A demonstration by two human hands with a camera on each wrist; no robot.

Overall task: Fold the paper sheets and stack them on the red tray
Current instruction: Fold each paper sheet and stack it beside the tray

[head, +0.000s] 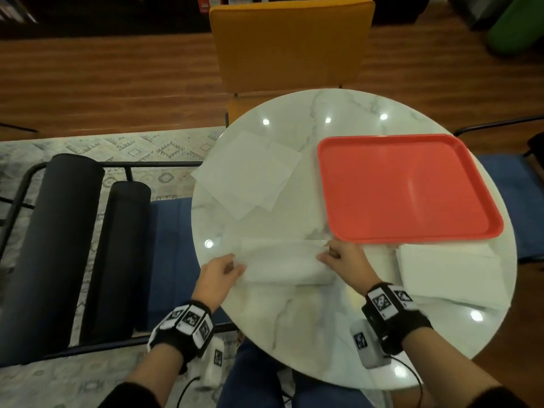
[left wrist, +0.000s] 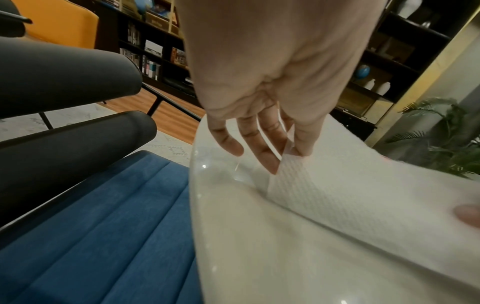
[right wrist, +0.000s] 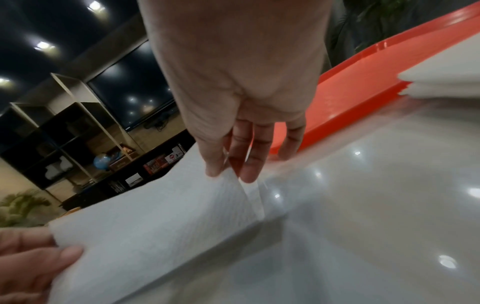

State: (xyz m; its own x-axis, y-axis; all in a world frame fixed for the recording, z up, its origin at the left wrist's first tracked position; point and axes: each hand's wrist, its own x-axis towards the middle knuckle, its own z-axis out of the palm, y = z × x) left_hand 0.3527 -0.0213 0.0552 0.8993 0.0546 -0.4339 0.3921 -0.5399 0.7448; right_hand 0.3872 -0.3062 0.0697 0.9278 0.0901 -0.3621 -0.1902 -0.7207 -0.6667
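— Paper sheet (head: 282, 262) is lying on the table (head: 309, 328), near the red tray (head: 409, 187)?
— Yes — left hand (head: 219, 273) and right hand (head: 343, 257) are each pinching a raised end.

Right hand (right wrist: 233, 82) reaches down from top of frame, thumb and fingers (right wrist: 249, 164) pinching the right edge of a white embossed paper sheet (right wrist: 161, 216), lifted so it curves over itself above the glossy table (right wrist: 376, 205). Left hand (right wrist: 28, 265) grips the sheet's opposite edge at bottom left. Red tray (right wrist: 363, 78) sits behind the right hand; a stack of white sheets (right wrist: 441, 80) lies at right, just beside the tray's edge. Dark shelving (right wrist: 64, 133) with a globe in background.
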